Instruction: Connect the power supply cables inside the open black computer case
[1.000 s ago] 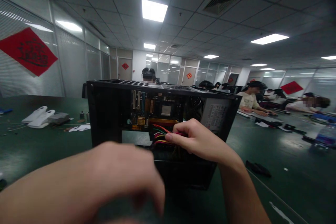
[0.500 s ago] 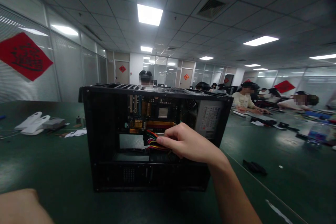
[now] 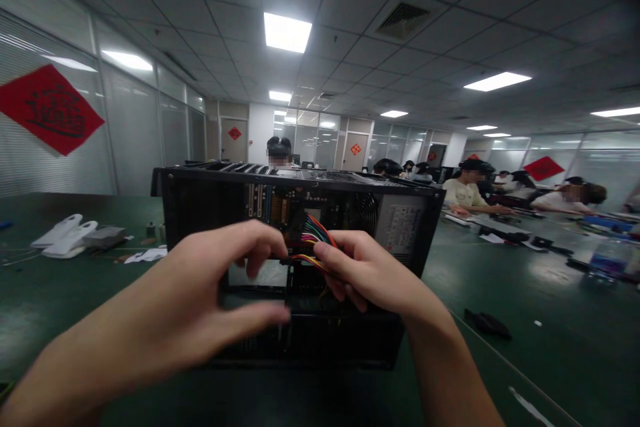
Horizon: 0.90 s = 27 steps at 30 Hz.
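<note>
Several coloured wires (image 3: 317, 236) in right hand (image 3: 367, 270): grips bundle between thumb and fingers, at open side of black computer case (image 3: 193, 213). With left hand (image 3: 200, 273), holds thumb and fingers wide apart, fingertips close by wire ends; cannot tell if touching. Case on green bench (image 3: 500, 290), well apart from white plastic things (image 3: 67, 237) and grey box (image 3: 104, 237) at left, clear bottle (image 3: 607, 259) at right.

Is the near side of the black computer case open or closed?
Open: the fan and the labelled power supply are visible inside the computer case.
</note>
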Available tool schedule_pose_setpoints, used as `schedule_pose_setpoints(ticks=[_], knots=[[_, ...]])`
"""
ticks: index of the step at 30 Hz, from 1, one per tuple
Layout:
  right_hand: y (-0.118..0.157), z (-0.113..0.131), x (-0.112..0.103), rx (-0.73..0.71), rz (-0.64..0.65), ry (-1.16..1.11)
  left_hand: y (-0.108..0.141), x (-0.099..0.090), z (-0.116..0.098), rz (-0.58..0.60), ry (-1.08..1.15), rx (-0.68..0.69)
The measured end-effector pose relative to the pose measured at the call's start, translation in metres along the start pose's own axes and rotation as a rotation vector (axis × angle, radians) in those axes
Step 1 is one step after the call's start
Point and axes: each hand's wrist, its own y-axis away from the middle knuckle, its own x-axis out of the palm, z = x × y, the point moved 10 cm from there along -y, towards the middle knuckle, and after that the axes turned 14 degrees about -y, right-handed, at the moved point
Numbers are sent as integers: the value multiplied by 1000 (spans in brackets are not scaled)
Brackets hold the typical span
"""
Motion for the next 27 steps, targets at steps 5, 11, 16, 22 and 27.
schedule_pose_setpoints(ticks=[5,11,16,22,27], knots=[[8,9,-3,-44,-45,-45,-47,3,-4,-48,36,27],[10,11,1,-38,-43,-74,-46,21,-13,62,236,26],[9,11,7,-36,-20,-82,-48,21,-14,64,234,7],[7,2,20,12,59,-49,-47,18,-9,2,78,36],[3,5,24,-19,58,2,-45,18,-8,-14,8,57]])
